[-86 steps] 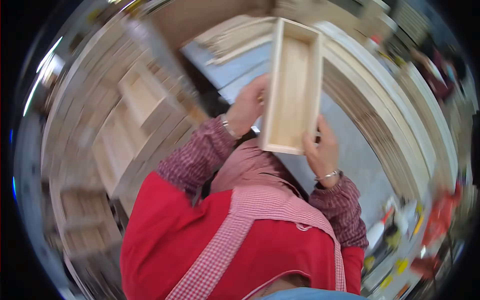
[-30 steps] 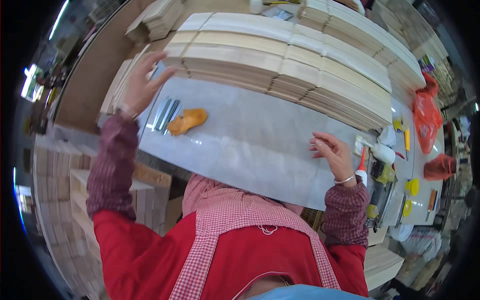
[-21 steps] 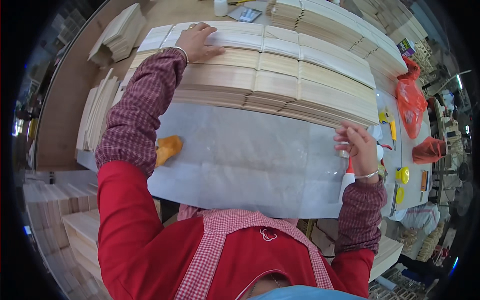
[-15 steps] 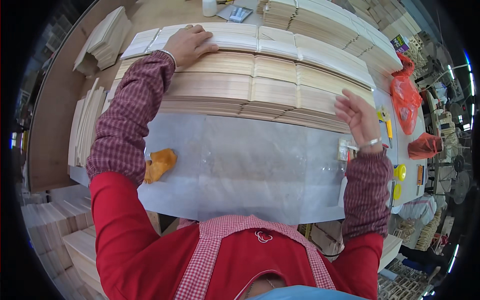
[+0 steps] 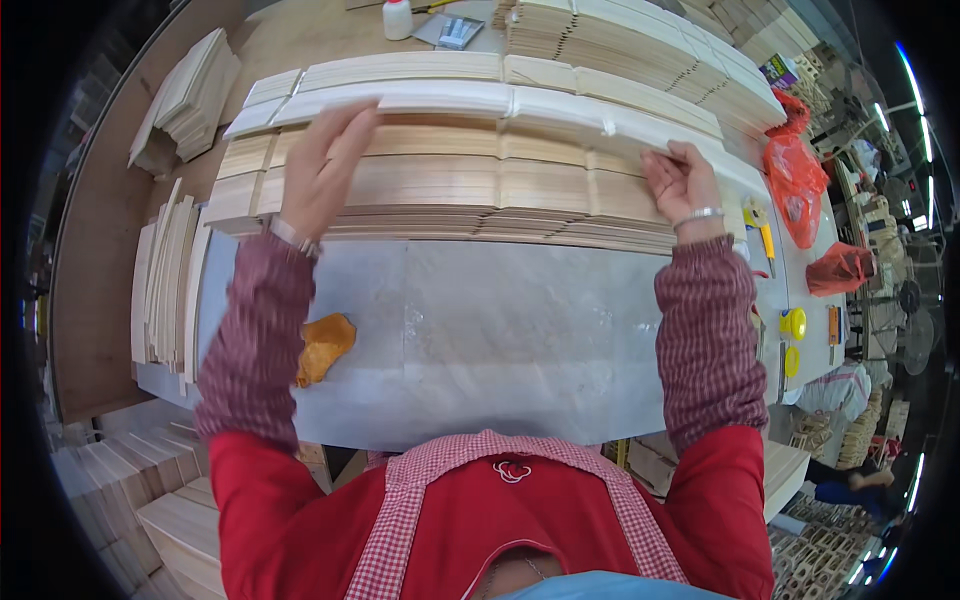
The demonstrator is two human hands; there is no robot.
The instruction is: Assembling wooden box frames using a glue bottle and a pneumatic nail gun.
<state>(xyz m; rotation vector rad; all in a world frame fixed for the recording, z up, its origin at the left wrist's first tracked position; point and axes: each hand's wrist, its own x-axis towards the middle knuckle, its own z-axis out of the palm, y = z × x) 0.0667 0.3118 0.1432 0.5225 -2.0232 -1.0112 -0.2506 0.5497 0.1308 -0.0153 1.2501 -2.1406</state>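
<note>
A long bundle of white-faced wooden slats, tied with thin bands, lies along the near top of a stack. Below it are bundles of tan slats. My left hand, slightly smeared, is open at the white bundle's left part, its stretched fingertips over the front edge. Near the right part, my right hand is turned palm up with fingers half curled and apart. Its fingertips are at the bundle's lower edge; whether they bear on it I cannot tell.
An orange cloth lies on the grey table. Loose boards stand at the left. At the right are a yellow cutter, red plastic bags and yellow tape rolls. A white bottle stands behind the stack.
My left hand has come off the bundle's top toward me. My right hand has moved left and slightly lower. The front white bundle now sits apart from the row behind it, nearer me.
</note>
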